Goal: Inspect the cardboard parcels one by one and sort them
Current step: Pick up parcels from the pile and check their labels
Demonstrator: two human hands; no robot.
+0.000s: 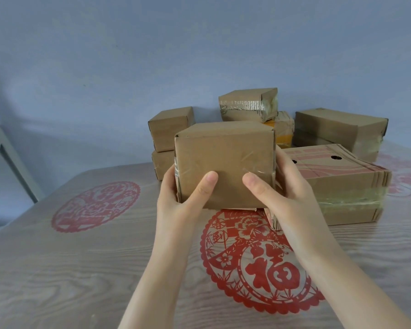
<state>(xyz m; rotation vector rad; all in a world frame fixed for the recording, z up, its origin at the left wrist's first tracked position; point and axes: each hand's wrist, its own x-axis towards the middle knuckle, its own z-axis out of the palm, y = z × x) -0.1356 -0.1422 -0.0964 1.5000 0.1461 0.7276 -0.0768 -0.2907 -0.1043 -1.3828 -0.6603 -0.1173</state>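
Head view, left hand (176,198), right hand (287,193) gripping parcel (223,153), boxes (339,125) behind

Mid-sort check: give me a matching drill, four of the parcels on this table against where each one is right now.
Things
1. plain brown cardboard parcel with clear tape
2. large flat cardboard box with pink print and round holes
3. small plain brown cardboard box
4. yellow-taped cardboard parcel

Places
A. stacked on another small box, back left
B. mostly hidden at the back, centre
C. gripped between left hand and right hand
D. lying on the table, right of the hands

Pairs: 1-C, 2-D, 3-A, 4-B
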